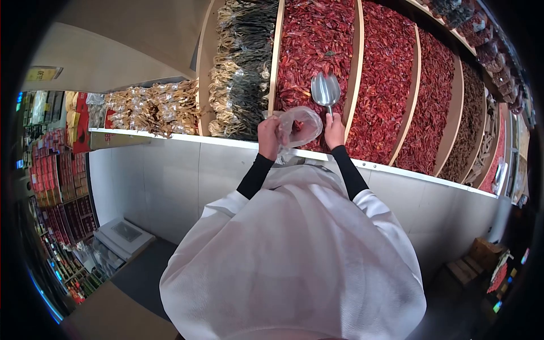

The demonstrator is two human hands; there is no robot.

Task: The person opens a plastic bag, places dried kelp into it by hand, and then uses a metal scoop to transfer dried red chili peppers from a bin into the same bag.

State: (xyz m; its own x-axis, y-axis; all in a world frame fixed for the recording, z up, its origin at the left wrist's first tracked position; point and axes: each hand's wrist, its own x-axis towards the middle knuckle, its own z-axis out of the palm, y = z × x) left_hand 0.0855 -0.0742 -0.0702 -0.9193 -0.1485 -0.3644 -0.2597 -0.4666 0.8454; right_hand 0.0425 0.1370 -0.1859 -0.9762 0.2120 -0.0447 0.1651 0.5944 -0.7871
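Note:
My left hand is closed on the edge of a clear plastic bag, whose mouth gapes toward the right. Some red pieces show inside or through the bag. In my right hand is the handle of a metal scoop, its bowl pointing away from me over the dried red chilies. The bowl looks bare, and one chili lies by its left rim. Both hands are at the front of the chili compartment, with the bag just left of the scoop handle.
Wooden dividers separate the bins. Bundled dried goods fill the bin on the left, and more chilies lie to the right. A white ledge runs along the front. Packed shelves stand far left; a wooden crate is low right.

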